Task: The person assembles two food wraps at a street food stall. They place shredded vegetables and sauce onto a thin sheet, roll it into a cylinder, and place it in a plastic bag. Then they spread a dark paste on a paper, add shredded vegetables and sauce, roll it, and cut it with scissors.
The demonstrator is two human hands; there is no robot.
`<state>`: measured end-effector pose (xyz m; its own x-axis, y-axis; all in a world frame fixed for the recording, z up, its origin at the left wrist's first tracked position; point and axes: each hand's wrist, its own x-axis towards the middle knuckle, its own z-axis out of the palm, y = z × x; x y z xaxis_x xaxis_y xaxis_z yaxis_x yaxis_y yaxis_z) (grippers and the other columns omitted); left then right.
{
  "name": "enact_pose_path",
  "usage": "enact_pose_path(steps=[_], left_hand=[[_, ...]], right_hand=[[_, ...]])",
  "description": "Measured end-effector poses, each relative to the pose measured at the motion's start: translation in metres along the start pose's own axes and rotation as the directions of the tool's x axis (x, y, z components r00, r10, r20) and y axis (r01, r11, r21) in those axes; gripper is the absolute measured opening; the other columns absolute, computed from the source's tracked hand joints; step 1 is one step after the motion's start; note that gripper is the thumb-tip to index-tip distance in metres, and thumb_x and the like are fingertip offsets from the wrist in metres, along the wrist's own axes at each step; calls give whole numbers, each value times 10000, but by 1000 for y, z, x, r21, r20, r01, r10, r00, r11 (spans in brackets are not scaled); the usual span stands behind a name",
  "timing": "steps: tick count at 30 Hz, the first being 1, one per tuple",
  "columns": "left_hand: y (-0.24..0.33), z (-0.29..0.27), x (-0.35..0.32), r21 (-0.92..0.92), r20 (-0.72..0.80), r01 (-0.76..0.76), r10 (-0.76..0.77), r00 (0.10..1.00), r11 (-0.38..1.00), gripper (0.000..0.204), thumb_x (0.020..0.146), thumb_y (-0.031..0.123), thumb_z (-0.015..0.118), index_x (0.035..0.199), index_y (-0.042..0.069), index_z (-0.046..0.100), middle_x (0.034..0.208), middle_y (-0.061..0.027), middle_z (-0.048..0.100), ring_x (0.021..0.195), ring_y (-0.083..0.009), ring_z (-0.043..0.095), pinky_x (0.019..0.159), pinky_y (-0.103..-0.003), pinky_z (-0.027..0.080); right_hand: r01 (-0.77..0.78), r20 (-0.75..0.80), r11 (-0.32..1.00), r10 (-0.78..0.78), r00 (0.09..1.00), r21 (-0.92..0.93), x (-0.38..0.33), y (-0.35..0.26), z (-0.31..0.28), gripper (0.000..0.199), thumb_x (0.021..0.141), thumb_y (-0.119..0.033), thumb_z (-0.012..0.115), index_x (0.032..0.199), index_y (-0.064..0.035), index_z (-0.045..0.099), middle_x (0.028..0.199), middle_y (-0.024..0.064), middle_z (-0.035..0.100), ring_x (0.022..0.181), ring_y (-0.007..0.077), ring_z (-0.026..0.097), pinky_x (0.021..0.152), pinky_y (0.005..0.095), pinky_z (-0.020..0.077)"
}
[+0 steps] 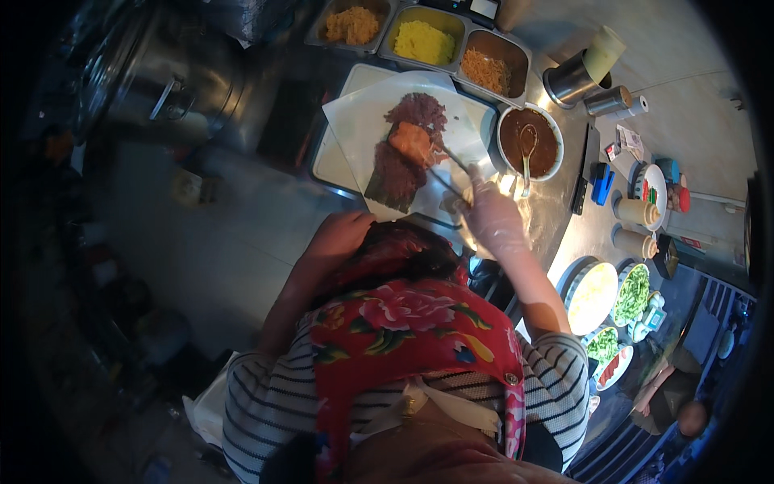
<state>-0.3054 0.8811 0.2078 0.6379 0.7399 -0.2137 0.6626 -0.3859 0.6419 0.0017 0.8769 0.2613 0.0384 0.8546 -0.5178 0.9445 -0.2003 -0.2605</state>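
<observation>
right hand (pixel 493 213) holds tongs (pixel 455 159); 3 filled trays (pixel 488 40) beyond

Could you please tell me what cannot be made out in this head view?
In the head view:
Upper ends of the tongs: hidden by the right hand.
Palm of the left hand: hidden by its own back.
Whatever lies directly beneath the orange topping: covered by it.
Far-left objects: lost in darkness and blur.

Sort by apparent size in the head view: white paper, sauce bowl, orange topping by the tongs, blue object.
Largest to smallest:
white paper
sauce bowl
orange topping
blue object
</observation>
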Motion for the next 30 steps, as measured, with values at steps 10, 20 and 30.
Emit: enact_pose_path(steps=[10,20,30], left_hand=[[-44,-118,194,194,-568,-4,115,815,981,169,916,104,602,1047,41,688,1027,-177,684,976,-343,657,835,-417,531],[-134,-201,330,688,-42,104,-104,994,719,222,864,173,639,1023,40,717,1044,-214,699,979,-365,679,811,-465,554],[-125,-228,316,790,-12,31,-34,999,612,250,921,226,581,954,29,731,1000,-194,712,960,-366,681,803,-472,556]], right_hand=[[78,15,997,-77,997,-13,17,-18,-7,584,949,-275,595,1474,-158,368,1003,229,668,904,389,679,776,469,539],[-82,213,916,-4,977,393,30,-10,-12,475,916,-322,662,1327,-99,576,944,205,691,904,350,671,818,409,499],[-115,209,851,6,978,512,31,-5,10,391,936,-260,646,1311,-153,620,765,82,626,683,178,570,694,334,491]])
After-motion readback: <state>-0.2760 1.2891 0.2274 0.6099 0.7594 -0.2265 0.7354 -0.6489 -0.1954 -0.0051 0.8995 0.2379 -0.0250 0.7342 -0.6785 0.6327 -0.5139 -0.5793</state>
